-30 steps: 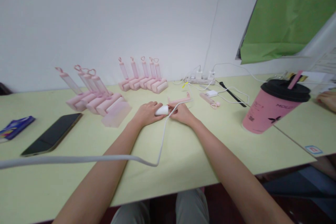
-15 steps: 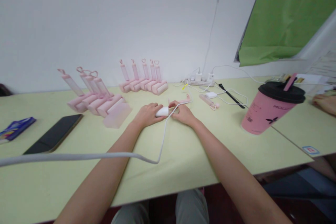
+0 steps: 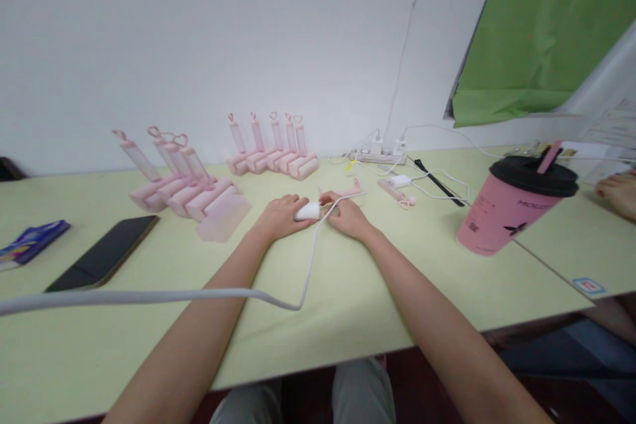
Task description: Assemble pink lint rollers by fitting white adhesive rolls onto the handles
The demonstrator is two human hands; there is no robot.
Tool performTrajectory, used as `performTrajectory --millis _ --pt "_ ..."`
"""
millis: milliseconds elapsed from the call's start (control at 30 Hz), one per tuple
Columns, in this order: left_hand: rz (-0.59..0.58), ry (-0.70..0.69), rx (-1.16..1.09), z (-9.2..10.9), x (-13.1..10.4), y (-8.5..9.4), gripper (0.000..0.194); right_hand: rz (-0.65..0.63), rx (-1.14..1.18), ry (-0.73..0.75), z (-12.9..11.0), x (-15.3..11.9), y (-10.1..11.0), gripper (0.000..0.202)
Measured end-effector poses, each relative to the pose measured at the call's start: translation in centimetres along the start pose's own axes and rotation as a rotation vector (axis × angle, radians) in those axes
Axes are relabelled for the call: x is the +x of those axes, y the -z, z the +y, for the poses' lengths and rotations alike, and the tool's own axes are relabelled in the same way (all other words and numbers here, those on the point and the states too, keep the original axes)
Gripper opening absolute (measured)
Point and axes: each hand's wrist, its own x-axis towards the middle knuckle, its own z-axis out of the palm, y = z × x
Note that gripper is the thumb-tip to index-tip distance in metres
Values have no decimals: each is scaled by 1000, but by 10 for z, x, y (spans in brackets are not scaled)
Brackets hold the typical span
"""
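My left hand [image 3: 282, 217] is closed around a smooth white rounded piece [image 3: 308, 211], whose kind I cannot make out. Close to its right end, my right hand [image 3: 348, 215] has its fingers curled in a pinch; whatever is between them is too small and partly hidden. A white cable [image 3: 311, 265] runs from the left foreground up between the hands and passes over the right fingers. Just behind the right hand lies a pink part [image 3: 345, 191], partly covered by the cable. To the left of my left hand is a translucent pink block [image 3: 222, 217].
Pink stands with clear tubes and loop tops form a left group [image 3: 186, 197] and a back row [image 3: 273, 160]. A phone [image 3: 104, 253] and blue packet [image 3: 32, 243] lie left. Right are a power strip [image 3: 380, 158], pink tube [image 3: 392, 190], black strap [image 3: 440, 182], lidded cup [image 3: 514, 212] and another person's hand [image 3: 616, 193].
Both hands keep nearly the same place and hold on the white piece. The whole view has shifted very slightly.
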Motion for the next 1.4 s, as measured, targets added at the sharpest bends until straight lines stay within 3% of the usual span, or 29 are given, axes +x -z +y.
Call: performTrajectory --millis 200,1100,1267,1400 --pt "0 10 0 0 1 -2 47 -32 -107 -18 0 0 0 19" --pt "-6 15 -2 1 -1 2 47 -29 11 -49 7 3 -3 40" --pt "0 16 3 1 0 2 50 -65 -56 33 7 1 -4 25" --pt "-1 25 0 0 0 1 50 8 -38 -29 9 2 -6 32"
